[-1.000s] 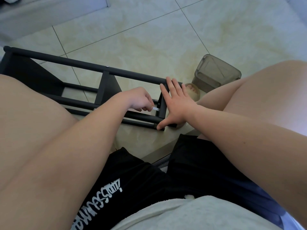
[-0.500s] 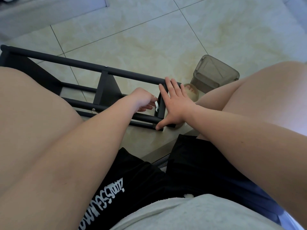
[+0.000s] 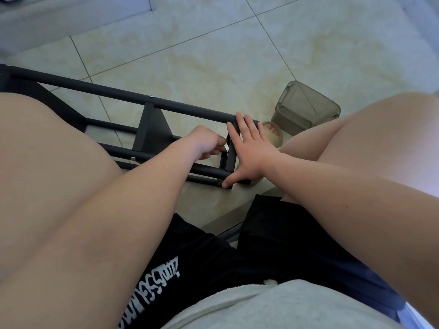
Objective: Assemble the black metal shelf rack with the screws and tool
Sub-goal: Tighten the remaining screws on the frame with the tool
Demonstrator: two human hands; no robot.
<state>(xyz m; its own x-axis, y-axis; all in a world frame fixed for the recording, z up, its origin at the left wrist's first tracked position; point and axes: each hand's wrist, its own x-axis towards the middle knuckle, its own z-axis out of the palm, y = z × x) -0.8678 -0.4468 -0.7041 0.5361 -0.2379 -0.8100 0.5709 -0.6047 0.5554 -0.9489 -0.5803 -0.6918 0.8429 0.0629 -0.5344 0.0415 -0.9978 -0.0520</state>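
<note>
You are sitting with your knees apart, and the black metal shelf rack [image 3: 118,92] is lying on the tiled floor [image 3: 213,55] between them, its long bars running from the far left towards your right knee. Your right hand [image 3: 251,153] is pressing flat against the outer face of the end panel [image 3: 229,160]. Its fingers are straight and slightly spread, reaching up over the top bar, and the thumb is stretching down to the lower corner of the panel. Your left hand [image 3: 209,143] is sitting on the inner side of that same panel, fingers curling in with the tips right up against it. A small pale sliver is showing between fingertips and panel, but I cannot tell whether it is the tool or whether the hand is pinching anything. The middle panel [image 3: 152,129] is standing just left of your left wrist, and a screw head [image 3: 151,97] is showing on the top bar above it. A translucent grey container [image 3: 306,108] is sitting on the floor beyond your right knee, with a slippered foot [image 3: 273,135] just beside it, near the rack's end
</note>
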